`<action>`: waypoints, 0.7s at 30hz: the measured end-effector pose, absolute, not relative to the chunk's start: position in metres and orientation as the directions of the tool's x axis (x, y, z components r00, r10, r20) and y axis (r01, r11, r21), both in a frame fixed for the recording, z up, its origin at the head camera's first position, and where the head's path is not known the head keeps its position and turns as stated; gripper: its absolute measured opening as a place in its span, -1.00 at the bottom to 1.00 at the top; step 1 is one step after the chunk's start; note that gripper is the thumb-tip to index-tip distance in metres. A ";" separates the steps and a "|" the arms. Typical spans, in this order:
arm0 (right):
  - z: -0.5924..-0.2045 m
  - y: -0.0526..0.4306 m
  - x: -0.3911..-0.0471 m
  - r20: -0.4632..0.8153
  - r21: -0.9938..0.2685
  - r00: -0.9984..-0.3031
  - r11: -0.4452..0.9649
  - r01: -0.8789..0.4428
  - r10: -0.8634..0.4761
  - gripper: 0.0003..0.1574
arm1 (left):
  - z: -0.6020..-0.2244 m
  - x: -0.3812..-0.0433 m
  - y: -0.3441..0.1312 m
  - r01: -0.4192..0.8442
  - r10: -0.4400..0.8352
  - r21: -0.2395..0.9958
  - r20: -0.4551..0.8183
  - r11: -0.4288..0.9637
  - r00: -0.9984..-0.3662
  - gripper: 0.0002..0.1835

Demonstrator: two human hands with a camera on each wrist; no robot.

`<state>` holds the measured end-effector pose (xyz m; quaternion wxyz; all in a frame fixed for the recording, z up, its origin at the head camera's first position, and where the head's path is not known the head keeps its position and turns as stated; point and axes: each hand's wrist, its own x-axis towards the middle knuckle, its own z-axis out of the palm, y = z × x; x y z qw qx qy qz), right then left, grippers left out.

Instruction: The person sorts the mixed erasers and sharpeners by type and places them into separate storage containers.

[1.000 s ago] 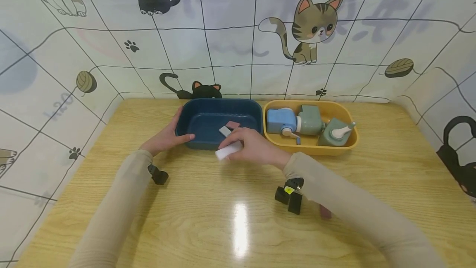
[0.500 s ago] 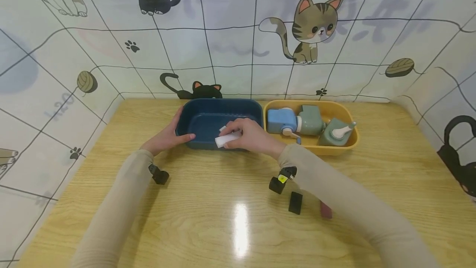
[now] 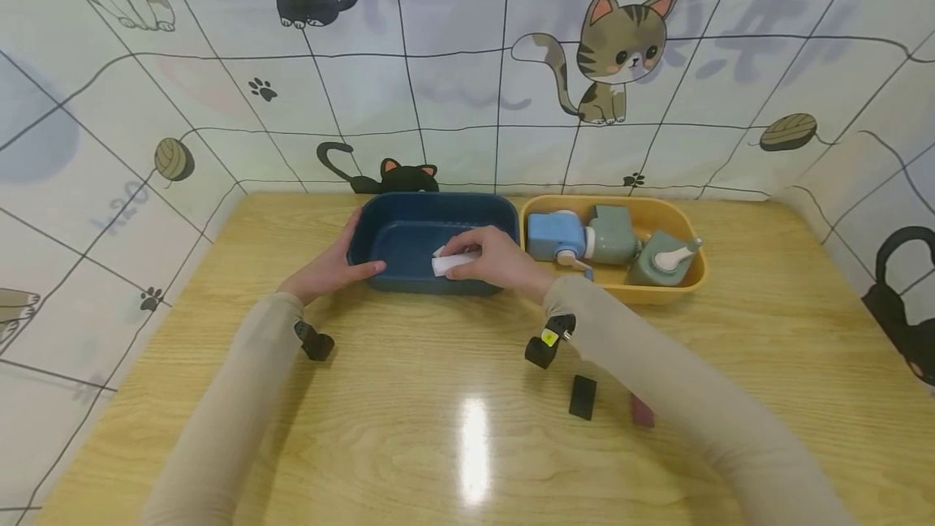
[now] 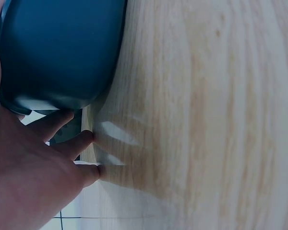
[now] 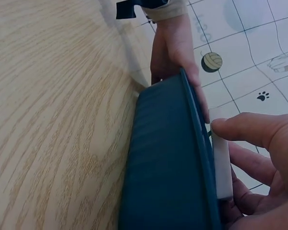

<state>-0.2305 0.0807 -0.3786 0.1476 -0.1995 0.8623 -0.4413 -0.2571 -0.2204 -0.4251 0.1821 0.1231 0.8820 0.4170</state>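
My left hand (image 3: 332,270) holds the left end of a dark blue plastic bin (image 3: 398,284), its thumb over the front rim. In the left wrist view, several fingers spread past the bin's end, their tips at the wooden table. Over the bin's right half, my right hand (image 3: 500,258) pinches a white rectangular block (image 3: 447,265) between thumb and fingers. The right wrist view has that white block (image 5: 222,167) right beside the bin's rim. The right hand covers most of what lies beneath it in the bin.
A yellow bin (image 3: 621,292) adjoins the blue one on the right. It contains a blue crank toy (image 3: 553,235), a green rounded part (image 3: 612,235) and a green bottle with a white spout (image 3: 661,260). A black block (image 3: 583,398) and a dark red block (image 3: 643,411) lie near the right forearm.
My right hand has moved slightly up and inward over the blue bin with the white block, covering the pink and white blocks seen inside earlier. The left hand stays in place.
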 end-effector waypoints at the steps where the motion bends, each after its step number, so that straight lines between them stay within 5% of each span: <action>1: -0.380 0.081 -0.232 -0.082 -0.821 -0.878 0.531 -0.209 -0.472 -0.64 | -0.425 -0.257 -0.220 0.063 0.369 0.782 -0.220 0.620 -0.903 0.15; 21: -0.390 0.070 -0.246 -0.111 -0.808 -0.869 0.553 -0.203 -0.481 -0.59 | -0.426 -0.258 -0.220 0.058 0.361 0.784 -0.218 0.619 -0.907 0.16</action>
